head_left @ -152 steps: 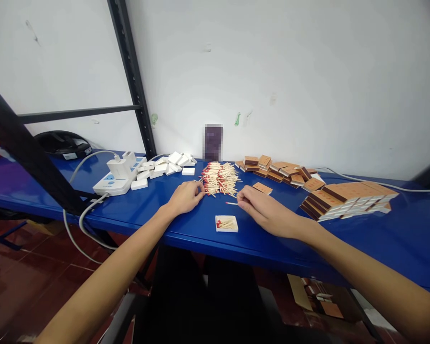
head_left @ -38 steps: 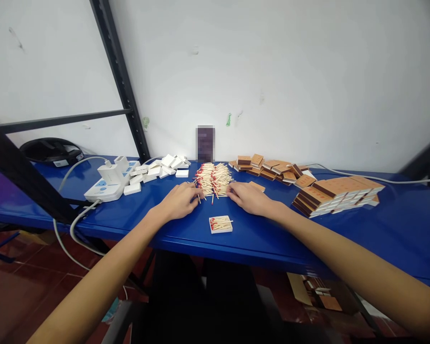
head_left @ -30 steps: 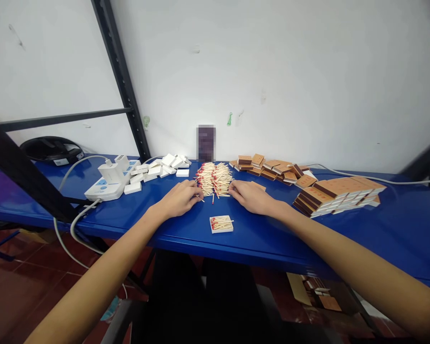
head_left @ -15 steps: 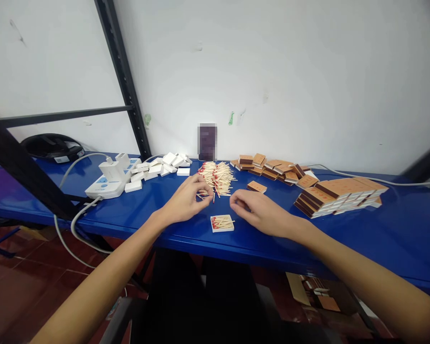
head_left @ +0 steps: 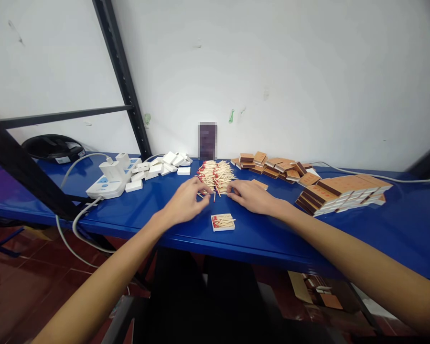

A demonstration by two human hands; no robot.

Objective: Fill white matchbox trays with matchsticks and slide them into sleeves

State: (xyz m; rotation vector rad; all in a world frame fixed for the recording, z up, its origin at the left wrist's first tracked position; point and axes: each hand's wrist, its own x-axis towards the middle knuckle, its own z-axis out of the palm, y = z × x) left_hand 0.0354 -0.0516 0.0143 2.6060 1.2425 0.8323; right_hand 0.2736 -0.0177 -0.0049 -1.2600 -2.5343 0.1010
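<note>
A heap of red-tipped matches [head_left: 217, 177] lies on the blue table between my two hands. My left hand [head_left: 189, 198] is at the heap's near left edge, its thumb and bent forefinger apart with a gap between them. At the right edge, my right hand [head_left: 249, 196] touches or nearly touches the match ends. Its fingers are curled with a small gap to the thumb, and I see nothing held. Closer to me sits an open white matchbox tray [head_left: 222, 229], partly filled with matches, heads mostly to the left.
Several white trays [head_left: 161, 165] are piled at the back left beside a white power strip [head_left: 109, 184]. Brown matchbox sleeves [head_left: 277, 167] lie at the back right, near stacked matchboxes [head_left: 344, 193]. A blurred dark upright object [head_left: 208, 141] stands against the wall.
My right hand has moved forward and slightly left to the edge of the match heap, now partly covering the lone brown matchbox sleeve. My left hand has barely shifted.
</note>
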